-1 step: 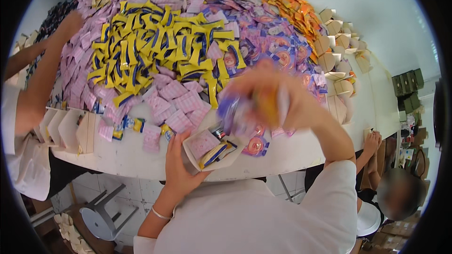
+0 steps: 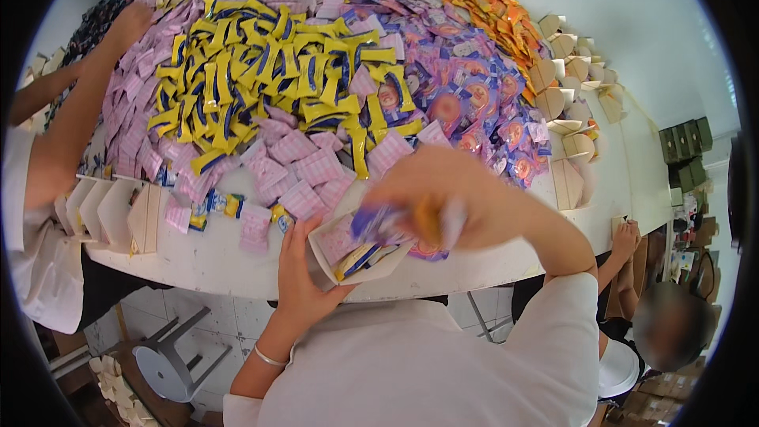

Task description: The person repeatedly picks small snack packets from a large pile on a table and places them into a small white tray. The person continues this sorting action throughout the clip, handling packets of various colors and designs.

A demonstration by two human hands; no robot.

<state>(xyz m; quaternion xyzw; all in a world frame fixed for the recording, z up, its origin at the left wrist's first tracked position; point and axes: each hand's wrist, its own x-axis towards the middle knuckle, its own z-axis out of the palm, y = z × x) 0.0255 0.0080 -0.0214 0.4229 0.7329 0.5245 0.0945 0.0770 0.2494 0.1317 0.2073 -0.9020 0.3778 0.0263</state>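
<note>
My left hand [image 2: 304, 277] grips a small cream paper box [image 2: 387, 266] at the table's near edge, fingers along its left side. Inside lie a pink packet [image 2: 335, 240] and a yellow-and-blue packet [image 2: 356, 262]. Over the box's far right side is my right hand [image 2: 447, 190], closed around a purple packet [image 2: 376, 222] and an orange packet [image 2: 428, 221], both smeared by motion. Its fingertips are partly hidden. Past the hands spread heaps of yellow packets [image 2: 269, 67], pink checked packets [image 2: 294, 147] and purple packets [image 2: 474, 95].
Orange packets [image 2: 482, 12] are piled at the far right, beside rows of cream boxes [image 2: 568, 182]. More open boxes [image 2: 115, 213] stand at left, near a co-worker's arm [image 2: 71, 122]. Another person's hands [image 2: 626, 239] rest at the right table edge. A grey stool [image 2: 166, 368] stands below.
My right hand has come down and slightly left with its packets, from above the table to the box. My left hand keeps the box in place. The left co-worker's hand has moved farther away.
</note>
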